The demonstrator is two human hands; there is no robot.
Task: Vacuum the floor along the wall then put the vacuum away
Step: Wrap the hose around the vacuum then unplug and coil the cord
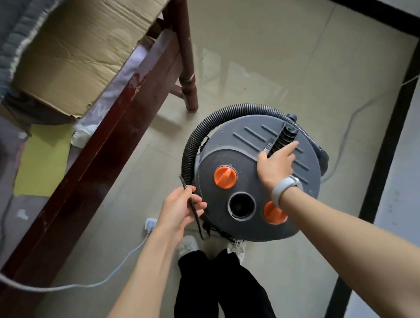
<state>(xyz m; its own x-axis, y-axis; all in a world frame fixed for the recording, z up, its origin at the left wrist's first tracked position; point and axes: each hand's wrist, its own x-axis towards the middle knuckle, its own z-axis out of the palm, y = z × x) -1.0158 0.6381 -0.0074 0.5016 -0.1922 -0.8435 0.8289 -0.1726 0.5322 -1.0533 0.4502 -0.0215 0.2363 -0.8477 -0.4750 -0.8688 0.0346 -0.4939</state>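
while the vacuum (256, 178) sits on the floor (296, 64) by the feet, the right hand (276, 164) curls round its top handle (284, 138). the left hand (182, 206) holds a thin dark cord (193, 203). it looks heavy and hard; lift by the handle. the handle runs slanting toward the wall (412, 133).

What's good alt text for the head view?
Seen from above, a person's right hand grips the handle on a round grey canister vacuum, while the left hand holds a dark cord. A corrugated hose curls round it, beside a wooden table.
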